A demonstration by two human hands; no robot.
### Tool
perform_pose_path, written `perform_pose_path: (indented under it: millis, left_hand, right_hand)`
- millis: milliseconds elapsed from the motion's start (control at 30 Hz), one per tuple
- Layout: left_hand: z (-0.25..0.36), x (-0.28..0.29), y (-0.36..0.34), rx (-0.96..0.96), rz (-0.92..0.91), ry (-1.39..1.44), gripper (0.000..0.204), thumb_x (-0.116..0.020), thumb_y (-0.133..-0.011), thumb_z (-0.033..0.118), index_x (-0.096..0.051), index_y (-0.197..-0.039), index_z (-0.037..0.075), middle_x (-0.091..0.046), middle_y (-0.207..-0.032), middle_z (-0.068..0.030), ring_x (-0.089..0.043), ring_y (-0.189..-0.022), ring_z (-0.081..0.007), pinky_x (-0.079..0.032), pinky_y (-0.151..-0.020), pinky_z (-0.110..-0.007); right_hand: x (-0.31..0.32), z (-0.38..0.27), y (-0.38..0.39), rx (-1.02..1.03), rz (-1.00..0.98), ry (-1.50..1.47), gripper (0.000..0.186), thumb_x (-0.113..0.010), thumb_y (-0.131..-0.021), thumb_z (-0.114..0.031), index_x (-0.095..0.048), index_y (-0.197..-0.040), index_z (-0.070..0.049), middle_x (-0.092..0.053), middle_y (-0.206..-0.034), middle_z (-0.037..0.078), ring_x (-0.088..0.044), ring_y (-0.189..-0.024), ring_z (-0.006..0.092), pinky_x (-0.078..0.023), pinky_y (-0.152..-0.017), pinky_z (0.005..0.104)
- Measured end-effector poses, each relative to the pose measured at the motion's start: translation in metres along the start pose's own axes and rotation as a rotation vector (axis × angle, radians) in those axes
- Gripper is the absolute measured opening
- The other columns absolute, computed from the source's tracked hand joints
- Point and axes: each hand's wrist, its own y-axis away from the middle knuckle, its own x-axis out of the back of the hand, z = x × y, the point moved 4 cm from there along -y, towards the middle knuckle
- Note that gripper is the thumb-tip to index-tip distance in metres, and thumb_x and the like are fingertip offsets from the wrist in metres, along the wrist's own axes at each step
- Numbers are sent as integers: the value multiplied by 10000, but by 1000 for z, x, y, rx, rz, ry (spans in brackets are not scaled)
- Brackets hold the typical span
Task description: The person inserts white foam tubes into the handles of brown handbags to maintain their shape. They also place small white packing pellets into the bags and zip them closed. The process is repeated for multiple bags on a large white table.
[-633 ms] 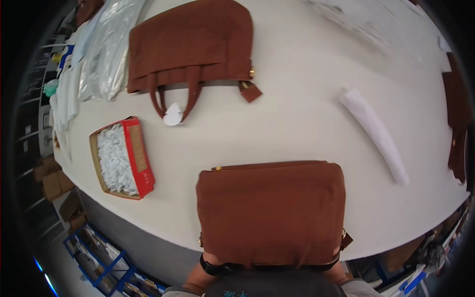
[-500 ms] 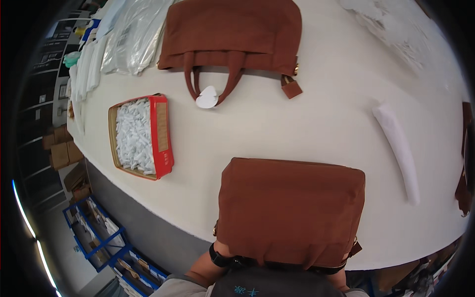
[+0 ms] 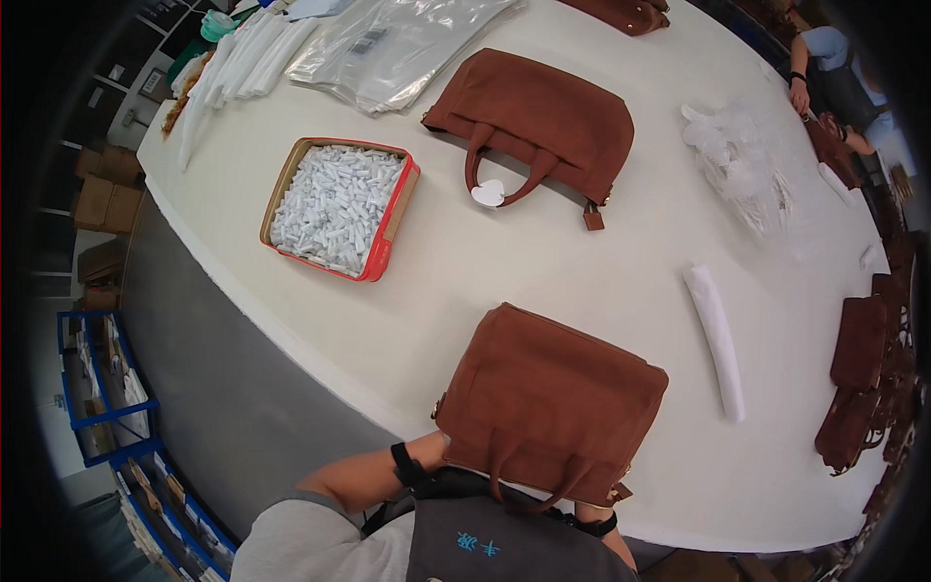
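A brown handbag (image 3: 562,388) lies on the table's near edge, its two handles and zipped top towards me. My left hand (image 3: 433,448) reaches to its left end, with a black band on the wrist; the fingers are hidden by the bag. At the lower right corner, by a small zip-end tab, is my right hand (image 3: 593,511), also banded at the wrist, and its fingers are out of sight too. A second brown handbag (image 3: 543,121) lies further off, a white heart-shaped tag (image 3: 488,193) hanging at its handle.
The white table (image 3: 543,257) carries a red box (image 3: 384,242) of small white pieces, clear plastic bags (image 3: 388,48), a white roll (image 3: 714,339) and crumpled plastic (image 3: 742,175). More brown bags (image 3: 858,339) line the right. At the far right, a co-worker (image 3: 839,68) handles another bag.
My view has turned, so the table and its things appear rotated. The near handbag now tips slightly, showing more of its handles and top; both hands stay at it.
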Motion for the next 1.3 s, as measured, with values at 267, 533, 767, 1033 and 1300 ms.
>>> perform_pose_path:
  millis: [267,533,767,1033,1300]
  left_hand:
    - [-12,143,46,263,-1173,1349,401,-608,-1026,220,-596,-1351,-16,-615,-1376,-168,-596,-1270,-240,-502,-1037,-355]
    - [16,193,-121,-92,34,942,1183,-909,-681,519,-315,-1539,-38,-670,-1243,-155,-686,-1120,-257,-497,-1024,-401]
    - [2,147,-145,174,-427,792,1146,-981,-659,246,-317,-1569,37,-704,-1157,-108,-695,-1070,-215,-517,-976,-342]
    - [-15,138,-145,250,-477,1007,987,-934,-710,130,-406,-1543,82,-735,-1085,-90,-714,-1034,-186,-529,-969,-320]
    - [23,171,-166,-121,-359,479,807,-789,-753,631,-643,-1287,43,-734,-1051,-98,-721,-941,-287,-552,-847,-372]
  right_hand:
    - [45,-82,71,-560,-1159,-296,520,-608,-1014,-344,-561,-1425,-28,-617,-1393,140,-563,-1308,260,-404,-1140,384]
    - [37,-266,-79,469,-404,249,1252,-876,-589,-652,-373,-1513,27,-676,-1204,132,-661,-1103,270,-464,-1040,427]
    - [-9,-230,-119,304,-613,369,892,-957,-613,-341,-579,-1358,-28,-755,-961,84,-721,-929,194,-565,-865,315]
    - [7,-219,-123,28,-539,249,792,-954,-620,-409,-638,-1197,33,-757,-1006,143,-734,-931,225,-557,-891,346]
    - [-4,-228,-115,263,-481,283,474,-907,-722,-240,-703,-1094,-28,-764,-950,96,-705,-863,205,-553,-776,312]
